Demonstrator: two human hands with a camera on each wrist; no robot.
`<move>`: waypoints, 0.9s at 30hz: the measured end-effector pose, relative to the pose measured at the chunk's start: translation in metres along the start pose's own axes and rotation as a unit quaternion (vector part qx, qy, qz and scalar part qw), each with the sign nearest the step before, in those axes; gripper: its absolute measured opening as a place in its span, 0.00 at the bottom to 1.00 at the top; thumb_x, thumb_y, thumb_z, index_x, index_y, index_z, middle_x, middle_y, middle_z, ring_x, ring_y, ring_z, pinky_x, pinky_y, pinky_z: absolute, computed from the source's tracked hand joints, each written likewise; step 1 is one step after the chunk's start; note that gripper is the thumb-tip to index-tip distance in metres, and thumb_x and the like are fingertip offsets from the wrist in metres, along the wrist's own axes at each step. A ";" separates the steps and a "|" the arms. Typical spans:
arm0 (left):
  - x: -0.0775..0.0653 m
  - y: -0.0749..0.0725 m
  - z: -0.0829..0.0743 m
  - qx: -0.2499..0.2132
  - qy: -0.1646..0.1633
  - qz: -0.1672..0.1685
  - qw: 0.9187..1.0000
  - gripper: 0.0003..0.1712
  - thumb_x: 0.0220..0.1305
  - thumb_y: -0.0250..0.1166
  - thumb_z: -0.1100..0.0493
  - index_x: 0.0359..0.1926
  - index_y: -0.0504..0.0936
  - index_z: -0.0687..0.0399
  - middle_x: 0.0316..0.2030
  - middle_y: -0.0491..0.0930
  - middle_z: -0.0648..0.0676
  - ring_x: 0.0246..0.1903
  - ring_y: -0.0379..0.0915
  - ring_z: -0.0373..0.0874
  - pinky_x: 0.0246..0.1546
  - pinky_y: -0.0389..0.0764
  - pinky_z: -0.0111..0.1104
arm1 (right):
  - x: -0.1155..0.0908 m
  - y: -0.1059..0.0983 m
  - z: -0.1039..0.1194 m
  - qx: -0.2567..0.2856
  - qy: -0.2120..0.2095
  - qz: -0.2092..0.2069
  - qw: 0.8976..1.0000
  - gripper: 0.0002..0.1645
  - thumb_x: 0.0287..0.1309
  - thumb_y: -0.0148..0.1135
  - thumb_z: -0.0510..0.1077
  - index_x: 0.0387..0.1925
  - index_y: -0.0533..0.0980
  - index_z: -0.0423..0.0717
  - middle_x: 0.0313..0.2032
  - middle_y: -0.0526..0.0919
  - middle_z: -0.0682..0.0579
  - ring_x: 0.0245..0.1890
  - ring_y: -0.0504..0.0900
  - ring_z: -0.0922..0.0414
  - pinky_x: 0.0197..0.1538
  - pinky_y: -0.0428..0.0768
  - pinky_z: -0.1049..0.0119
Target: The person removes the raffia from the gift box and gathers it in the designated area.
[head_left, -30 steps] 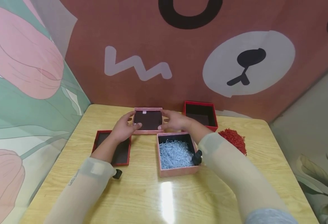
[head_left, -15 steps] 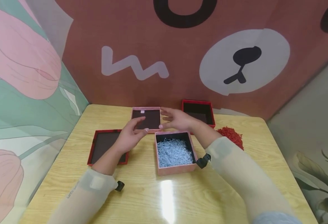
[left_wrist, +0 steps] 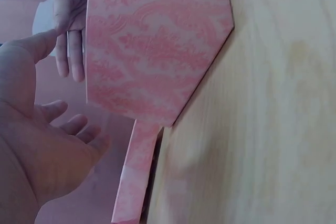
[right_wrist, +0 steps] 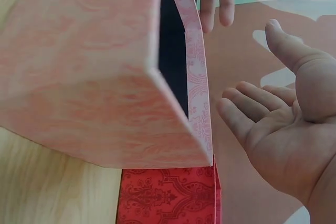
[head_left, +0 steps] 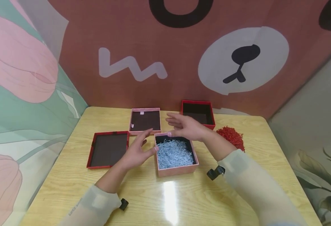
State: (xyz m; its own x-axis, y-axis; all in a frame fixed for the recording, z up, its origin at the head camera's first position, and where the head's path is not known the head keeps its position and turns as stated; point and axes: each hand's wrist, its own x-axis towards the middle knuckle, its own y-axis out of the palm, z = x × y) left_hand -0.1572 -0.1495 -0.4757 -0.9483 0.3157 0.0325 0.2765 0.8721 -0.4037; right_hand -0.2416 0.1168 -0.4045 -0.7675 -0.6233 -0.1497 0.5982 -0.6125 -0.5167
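A pink patterned box [head_left: 178,171] stands uncovered on the table, with blue shredded paper [head_left: 173,153] inside. My left hand [head_left: 137,152] hovers at its left side, thumb by the rim, fingers extended and holding nothing. Over the box's far right part is my right hand [head_left: 189,128], also empty, its fingers loosely straight. In the left wrist view the left hand [left_wrist: 52,150] shows beside the box's outer wall [left_wrist: 157,45]. The right wrist view has the right hand [right_wrist: 299,124] palm up to the camera, apart from the box [right_wrist: 105,98]. Behind the box lies a pink lid [head_left: 145,121], inside facing up.
A red lid [head_left: 109,150] lies upturned at the left. At the back right is an open red box [head_left: 196,116] with a dark inside. A pile of red shredded paper [head_left: 231,137] rests on the table [head_left: 142,204] to its front right. A printed wall [head_left: 131,94] borders the table's back.
Both hands have let go of the pink lid, which stays at the back. They have drawn toward me, the left to the pink box's left side and the right over its far right part.
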 end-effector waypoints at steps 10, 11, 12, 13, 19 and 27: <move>-0.004 0.019 0.003 -0.031 0.010 0.027 0.999 0.55 0.67 0.73 0.48 0.84 0.47 0.41 0.82 0.45 0.54 0.79 0.47 0.54 0.76 0.57 0.54 | -0.032 0.006 -0.004 -0.029 -0.027 -0.021 0.999 0.52 0.60 0.76 0.54 0.80 0.59 0.59 0.73 0.71 0.54 0.72 0.71 0.55 0.70 0.74 0.54; -0.005 0.020 0.003 -0.032 0.009 0.028 0.999 0.56 0.66 0.73 0.48 0.84 0.46 0.40 0.82 0.45 0.54 0.79 0.46 0.54 0.76 0.57 0.54 | -0.034 0.007 -0.005 -0.031 -0.030 -0.021 0.999 0.52 0.60 0.76 0.54 0.80 0.59 0.59 0.73 0.71 0.54 0.72 0.71 0.55 0.70 0.73 0.54; -0.005 0.021 0.003 -0.032 0.008 0.028 0.999 0.57 0.66 0.74 0.48 0.84 0.46 0.38 0.83 0.44 0.53 0.80 0.46 0.54 0.76 0.57 0.54 | -0.036 0.008 -0.006 -0.031 -0.031 -0.020 0.999 0.53 0.60 0.76 0.54 0.80 0.59 0.59 0.73 0.72 0.54 0.72 0.71 0.55 0.70 0.73 0.54; -0.005 0.022 0.004 -0.032 0.008 0.029 0.999 0.57 0.66 0.74 0.48 0.84 0.46 0.37 0.83 0.44 0.52 0.80 0.46 0.54 0.76 0.57 0.54 | -0.038 0.009 -0.007 -0.031 -0.033 -0.019 0.999 0.53 0.59 0.76 0.54 0.80 0.59 0.59 0.73 0.72 0.54 0.72 0.71 0.55 0.70 0.73 0.54; -0.008 0.024 0.011 -0.036 0.023 0.038 0.998 0.64 0.60 0.79 0.50 0.84 0.43 0.34 0.83 0.40 0.45 0.80 0.44 0.52 0.76 0.57 0.53 | -0.052 0.015 -0.013 -0.038 -0.029 -0.019 0.999 0.52 0.58 0.77 0.55 0.79 0.61 0.59 0.71 0.73 0.54 0.71 0.72 0.52 0.69 0.74 0.50; -0.014 0.026 0.016 -0.006 0.025 0.072 0.997 0.82 0.43 0.87 0.45 0.83 0.34 0.26 0.81 0.27 0.32 0.81 0.32 0.49 0.75 0.57 0.54 | -0.065 0.024 -0.020 -0.037 -0.038 -0.010 0.999 0.53 0.58 0.77 0.56 0.79 0.61 0.54 0.72 0.73 0.51 0.72 0.71 0.47 0.69 0.74 0.46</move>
State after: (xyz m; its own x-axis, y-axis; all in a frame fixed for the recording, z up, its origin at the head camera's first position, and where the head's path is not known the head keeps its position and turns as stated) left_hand -0.1388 -0.1369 -0.5011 -0.8900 0.4554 0.0217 0.4106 0.8212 -0.3964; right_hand -0.1814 0.1522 -0.4240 -0.7574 -0.6485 -0.0767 0.5630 -0.5889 -0.5799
